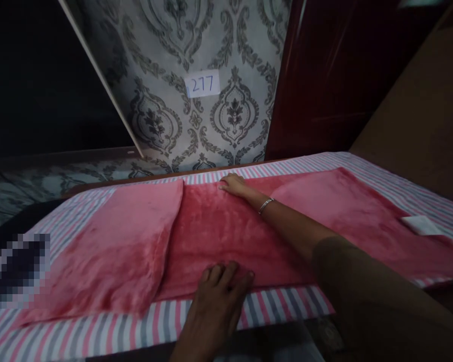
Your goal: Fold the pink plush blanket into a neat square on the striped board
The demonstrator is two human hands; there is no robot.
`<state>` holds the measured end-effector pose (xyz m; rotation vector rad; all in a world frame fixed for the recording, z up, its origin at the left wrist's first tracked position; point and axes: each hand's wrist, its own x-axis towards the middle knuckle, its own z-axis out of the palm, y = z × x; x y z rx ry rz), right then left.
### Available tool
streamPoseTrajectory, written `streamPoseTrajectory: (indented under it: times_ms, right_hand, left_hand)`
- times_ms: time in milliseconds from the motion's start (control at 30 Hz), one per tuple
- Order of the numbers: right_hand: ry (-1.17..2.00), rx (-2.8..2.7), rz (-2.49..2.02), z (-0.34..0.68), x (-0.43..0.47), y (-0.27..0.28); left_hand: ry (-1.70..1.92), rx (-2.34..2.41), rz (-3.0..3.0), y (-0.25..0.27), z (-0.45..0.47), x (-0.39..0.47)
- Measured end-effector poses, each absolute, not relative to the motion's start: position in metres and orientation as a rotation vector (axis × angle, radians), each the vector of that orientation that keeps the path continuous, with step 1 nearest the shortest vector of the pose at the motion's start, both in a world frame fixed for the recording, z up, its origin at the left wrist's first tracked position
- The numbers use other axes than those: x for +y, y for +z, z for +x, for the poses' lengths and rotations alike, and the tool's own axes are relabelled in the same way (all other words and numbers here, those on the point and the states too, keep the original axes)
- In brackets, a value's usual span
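Note:
A long pink plush blanket (219, 236) lies spread over a striped cloth. Its left part (136, 216) is folded over toward the middle, making a raised edge. My left hand (219, 291) rests palm down on the near edge of the blanket, fingers apart and stretched out. Across from it, my right hand (232, 184) lies on the far edge with fingers extended; the fingertips are partly hard to see. A silver bracelet (265, 205) circles my right wrist. A white label (422, 225) shows at the blanket's right side.
The striped cloth (121, 332) covers the surface beneath the blanket. Behind stands a patterned wall (234, 110) bearing a paper marked 277 (203, 83). A large dark screen (49, 85) is at the left, a dark red panel (320, 80) at the right. Something pixelated (17, 271) appears at lower left.

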<state>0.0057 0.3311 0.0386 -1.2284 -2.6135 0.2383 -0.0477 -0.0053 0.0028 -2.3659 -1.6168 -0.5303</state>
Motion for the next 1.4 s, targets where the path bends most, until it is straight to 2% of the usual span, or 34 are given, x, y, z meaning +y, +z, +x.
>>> streamPoseTrajectory:
  times_ms: [400,933,1233,1400]
  right_hand:
    - [0.220,-2.572,-1.347,0.002,0.347,0.039]
    - [0.166,-2.513,-1.464,0.048,0.352,0.039]
    - [0.158,-2.470,-1.597,0.127,0.360,0.044]
    - [0.143,-2.370,-1.657,0.122,0.363,0.039]
  left_hand:
    - [-0.568,-1.650,-2.420,-0.006,-0.049,-0.005]
    - [-0.524,-1.572,-2.412,0.007,-0.050,0.001]
    - [-0.481,-1.484,-2.412,0.001,-0.057,0.004]
    - [-0.460,-1.481,-2.403,0.002,-0.060,0.004]
